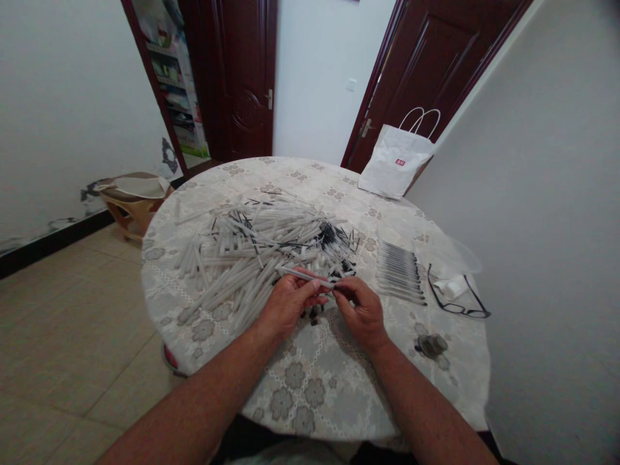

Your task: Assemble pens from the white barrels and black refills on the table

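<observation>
My left hand point(292, 302) grips a whitish translucent pen barrel point(306, 276), which slants down to the right across the fingers. At the barrel's right end, my right hand point(359, 310) is closed in a pinch. Something dark shows between those fingertips, too small to make out and partly hidden. Just beyond both hands spreads a loose heap of similar pen barrels point(227, 281). Thin black pieces point(332, 237) lie in its right part, and a few small dark bits point(314, 314) lie under my hands.
Right of the heap, several dark-tipped pens point(400, 272) lie in a neat row. Black-framed glasses point(458, 310), a crumpled white packet point(451, 286) and a dark grey object point(432, 346) are at the right. A white paper bag point(396, 161) stands at the flowered tablecloth's point(300, 394) far edge.
</observation>
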`<state>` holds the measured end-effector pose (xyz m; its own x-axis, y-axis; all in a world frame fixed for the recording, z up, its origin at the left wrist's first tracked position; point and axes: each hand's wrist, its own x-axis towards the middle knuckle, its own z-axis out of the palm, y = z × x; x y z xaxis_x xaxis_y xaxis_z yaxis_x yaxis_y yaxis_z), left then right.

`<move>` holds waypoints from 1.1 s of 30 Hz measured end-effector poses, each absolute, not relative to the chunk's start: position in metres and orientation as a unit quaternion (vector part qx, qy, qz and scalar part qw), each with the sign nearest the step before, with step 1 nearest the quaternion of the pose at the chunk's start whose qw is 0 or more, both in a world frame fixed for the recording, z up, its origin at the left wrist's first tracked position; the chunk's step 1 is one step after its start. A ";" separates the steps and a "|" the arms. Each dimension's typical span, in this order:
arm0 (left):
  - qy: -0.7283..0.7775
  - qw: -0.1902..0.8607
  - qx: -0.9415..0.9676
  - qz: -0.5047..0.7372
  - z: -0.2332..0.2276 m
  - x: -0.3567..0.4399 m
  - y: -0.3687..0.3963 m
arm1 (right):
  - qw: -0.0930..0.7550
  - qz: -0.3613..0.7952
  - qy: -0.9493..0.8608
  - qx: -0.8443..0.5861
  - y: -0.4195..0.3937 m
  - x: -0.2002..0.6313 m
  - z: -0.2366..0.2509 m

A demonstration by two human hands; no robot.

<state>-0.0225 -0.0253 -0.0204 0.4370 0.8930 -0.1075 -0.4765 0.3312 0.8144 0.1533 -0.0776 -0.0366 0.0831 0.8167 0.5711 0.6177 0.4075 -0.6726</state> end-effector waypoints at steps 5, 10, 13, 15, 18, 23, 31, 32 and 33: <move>0.280 0.770 0.372 0.435 -0.020 -0.023 -0.025 | 0.498 0.117 -0.666 -0.543 -0.078 0.157 -0.039; 0.279 0.772 0.372 0.433 -0.017 -0.024 -0.027 | 0.477 0.121 -0.664 -0.562 -0.078 0.159 -0.040; 0.278 0.774 0.372 0.430 -0.017 -0.024 -0.027 | 0.478 0.102 -0.673 -0.555 -0.078 0.159 -0.041; 0.279 0.774 0.371 0.430 -0.019 -0.024 -0.026 | 0.481 0.088 -0.683 -0.543 -0.079 0.159 -0.042; 0.288 0.772 0.369 0.430 -0.021 -0.024 -0.025 | 0.483 0.062 -0.695 -0.528 -0.080 0.158 -0.041; 0.285 0.773 0.376 0.424 -0.023 -0.024 -0.025 | 0.474 0.049 -0.695 -0.538 -0.081 0.159 -0.039; 0.275 0.775 0.390 0.415 -0.023 -0.022 -0.027 | 0.459 0.115 -0.687 -0.551 -0.085 0.163 -0.044; 0.276 0.774 0.388 0.417 -0.023 -0.022 -0.027 | 0.467 0.119 -0.683 -0.548 -0.086 0.163 -0.044; 0.276 0.773 0.388 0.419 -0.023 -0.022 -0.027 | 0.475 0.120 -0.680 -0.546 -0.086 0.163 -0.045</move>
<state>-0.0225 -0.0270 -0.0229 0.4964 0.8622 -0.1011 -0.4333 0.3469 0.8318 0.1628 -0.0860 -0.0447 0.0470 0.8558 0.5152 0.6276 0.3760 -0.6817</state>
